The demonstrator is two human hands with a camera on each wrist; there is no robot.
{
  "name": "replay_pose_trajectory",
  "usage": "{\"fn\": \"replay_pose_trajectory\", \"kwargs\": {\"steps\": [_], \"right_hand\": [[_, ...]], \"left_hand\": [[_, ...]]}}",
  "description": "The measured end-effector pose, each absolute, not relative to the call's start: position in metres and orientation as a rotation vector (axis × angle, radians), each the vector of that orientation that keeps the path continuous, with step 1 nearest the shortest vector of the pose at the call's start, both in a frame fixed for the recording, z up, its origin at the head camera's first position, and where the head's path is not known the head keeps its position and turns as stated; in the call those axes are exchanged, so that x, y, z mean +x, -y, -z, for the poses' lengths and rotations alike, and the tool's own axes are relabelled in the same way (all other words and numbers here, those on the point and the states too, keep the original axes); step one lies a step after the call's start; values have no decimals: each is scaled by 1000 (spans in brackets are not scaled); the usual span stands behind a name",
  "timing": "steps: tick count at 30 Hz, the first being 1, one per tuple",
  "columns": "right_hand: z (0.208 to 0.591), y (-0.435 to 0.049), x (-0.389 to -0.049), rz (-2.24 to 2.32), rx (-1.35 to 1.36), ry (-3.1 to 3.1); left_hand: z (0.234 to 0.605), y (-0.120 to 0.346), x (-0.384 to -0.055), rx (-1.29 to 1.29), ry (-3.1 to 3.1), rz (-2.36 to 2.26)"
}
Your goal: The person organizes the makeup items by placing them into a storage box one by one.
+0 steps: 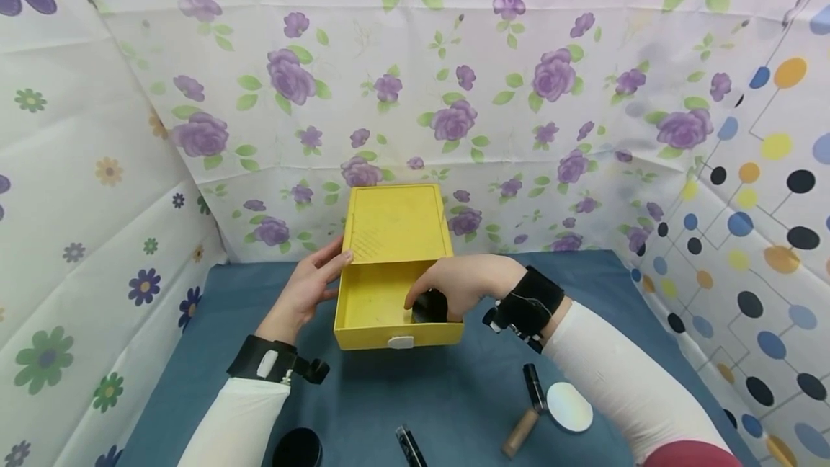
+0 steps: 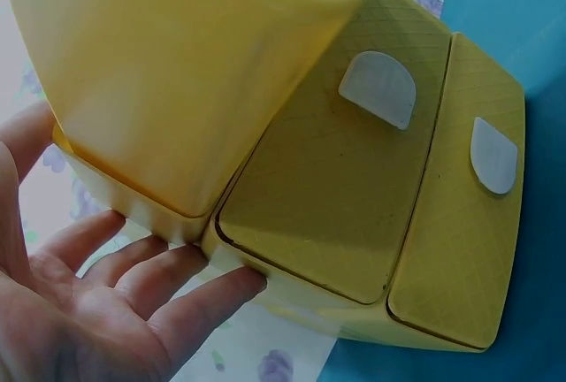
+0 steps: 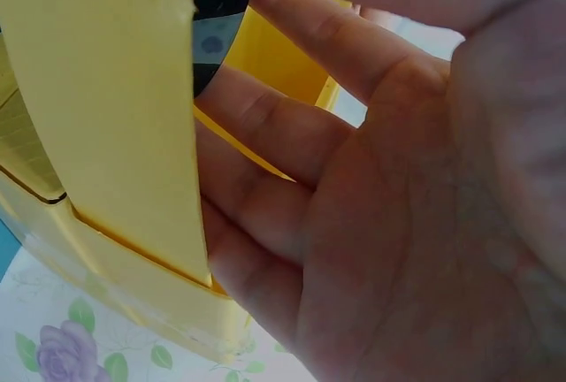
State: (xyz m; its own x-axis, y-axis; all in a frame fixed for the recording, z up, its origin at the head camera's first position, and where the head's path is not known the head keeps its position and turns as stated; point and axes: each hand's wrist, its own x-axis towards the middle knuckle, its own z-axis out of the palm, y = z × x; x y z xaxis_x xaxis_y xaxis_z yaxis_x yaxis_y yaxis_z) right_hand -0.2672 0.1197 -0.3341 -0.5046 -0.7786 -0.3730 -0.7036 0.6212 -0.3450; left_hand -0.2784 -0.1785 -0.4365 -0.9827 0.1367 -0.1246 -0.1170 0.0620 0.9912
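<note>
A yellow drawer unit (image 1: 397, 222) stands against the back curtain, its top drawer (image 1: 363, 301) pulled out. My right hand (image 1: 468, 281) reaches over the drawer's right side and holds a black, glossy, rounded item (image 1: 430, 307) inside it. In the right wrist view only part of this black item (image 3: 217, 33) shows between the fingers and the drawer wall; its exact kind is unclear. My left hand (image 1: 310, 288) rests against the unit's left side, thumb near its top edge. The left wrist view shows this hand's fingers (image 2: 181, 276) extended along the side, below two closed drawers with white pulls (image 2: 378, 90).
On the blue cloth (image 1: 369, 395) in front lie a black round lid or jar (image 1: 297, 447), a slim black tube (image 1: 410, 445), a tube with black cap and tan body (image 1: 521, 432), and a white round disc (image 1: 569, 406). Patterned curtains (image 1: 454, 92) enclose the back and sides.
</note>
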Motion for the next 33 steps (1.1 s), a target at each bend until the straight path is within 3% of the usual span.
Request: {"fn": "replay_pose_trajectory", "kwargs": {"steps": [14,26,33], "right_hand": [[344,-133,-266,372,-1220,-2378],[380,-167,-253,1103,-1219,-2524],[395,-200,-241,1293,-1011,-2681]], "left_hand": [[437,178,-278,11,-2144,-2045],[438,177,-277,19,-2142,-2053],[440,178,-278,25,-2146,-2052]]}}
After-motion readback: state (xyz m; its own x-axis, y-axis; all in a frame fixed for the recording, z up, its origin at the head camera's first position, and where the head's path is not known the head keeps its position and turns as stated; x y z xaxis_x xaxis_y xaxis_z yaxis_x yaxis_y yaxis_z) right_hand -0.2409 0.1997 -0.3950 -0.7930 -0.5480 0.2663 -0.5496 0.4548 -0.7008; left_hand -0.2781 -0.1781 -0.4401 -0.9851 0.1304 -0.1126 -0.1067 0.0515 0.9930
